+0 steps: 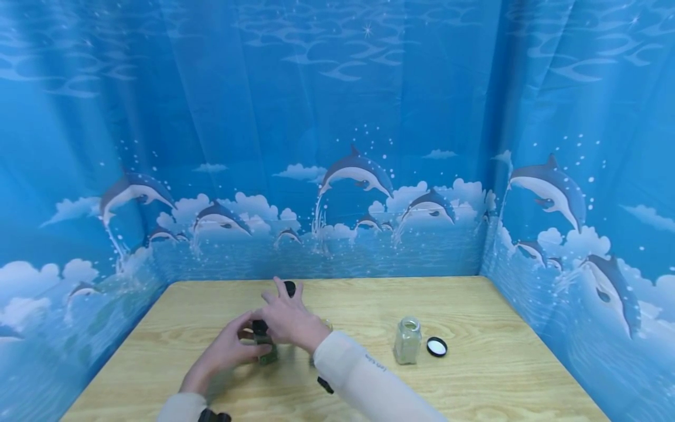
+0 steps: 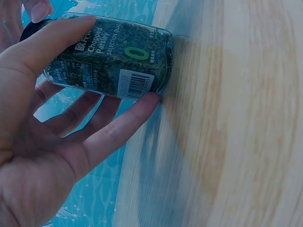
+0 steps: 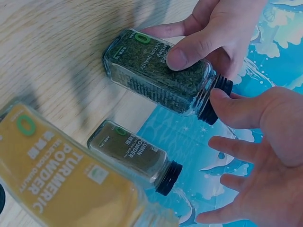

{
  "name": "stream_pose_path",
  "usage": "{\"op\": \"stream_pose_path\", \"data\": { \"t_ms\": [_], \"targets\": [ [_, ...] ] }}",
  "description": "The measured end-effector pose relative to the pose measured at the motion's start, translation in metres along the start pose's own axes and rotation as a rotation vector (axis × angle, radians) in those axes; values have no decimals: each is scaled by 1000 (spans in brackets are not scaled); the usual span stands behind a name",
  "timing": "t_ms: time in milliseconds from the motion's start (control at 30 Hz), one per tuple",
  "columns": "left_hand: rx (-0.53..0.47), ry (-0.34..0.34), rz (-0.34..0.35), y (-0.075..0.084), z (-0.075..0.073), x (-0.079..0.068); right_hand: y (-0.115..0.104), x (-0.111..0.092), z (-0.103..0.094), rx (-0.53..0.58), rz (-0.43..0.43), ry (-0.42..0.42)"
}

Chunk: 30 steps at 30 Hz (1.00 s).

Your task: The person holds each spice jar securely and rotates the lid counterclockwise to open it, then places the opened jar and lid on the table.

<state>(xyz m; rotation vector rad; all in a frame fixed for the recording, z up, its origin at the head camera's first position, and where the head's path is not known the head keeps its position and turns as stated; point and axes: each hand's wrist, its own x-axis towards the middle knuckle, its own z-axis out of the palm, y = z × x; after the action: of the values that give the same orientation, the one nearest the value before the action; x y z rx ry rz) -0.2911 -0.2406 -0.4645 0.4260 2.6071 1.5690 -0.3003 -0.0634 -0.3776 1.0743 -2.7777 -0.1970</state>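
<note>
My left hand (image 1: 229, 349) holds a glass jar of chopped parsley (image 2: 118, 52) upright on the table, thumb across the label and fingers behind it. On the jar's black cap (image 3: 215, 99), the thumb of my right hand (image 3: 270, 151) presses from the near side, and the index finger is mostly hidden behind. The other right fingers are spread apart. A jar of cumin powder (image 3: 135, 151) with a black cap stands close by. Nearer the right wrist camera is a turmeric powder jar (image 3: 66, 175) with its glass neck uncapped; in the head view my right arm hides most of it.
To the right on the wooden table (image 1: 474, 316) stands a clear glass jar (image 1: 408, 343) without a cap. Beside it lies a black-rimmed lid (image 1: 436, 347), white inside up. Blue dolphin-print curtains (image 1: 337, 140) enclose the table's back and sides.
</note>
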Motion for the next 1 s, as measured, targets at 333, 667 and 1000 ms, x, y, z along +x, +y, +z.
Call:
{"op": "stream_pose_path", "data": {
  "t_ms": [333, 667, 1000],
  "targets": [
    [-21, -13, -10, -1, -1, 0, 0, 2, 1, 76, 12, 16],
    [-34, -32, -24, 0, -1, 2, -1, 6, 8, 28, 40, 108],
    [-28, -18, -8, 0, -1, 2, -4, 7, 7, 49, 42, 69]
  ]
}}
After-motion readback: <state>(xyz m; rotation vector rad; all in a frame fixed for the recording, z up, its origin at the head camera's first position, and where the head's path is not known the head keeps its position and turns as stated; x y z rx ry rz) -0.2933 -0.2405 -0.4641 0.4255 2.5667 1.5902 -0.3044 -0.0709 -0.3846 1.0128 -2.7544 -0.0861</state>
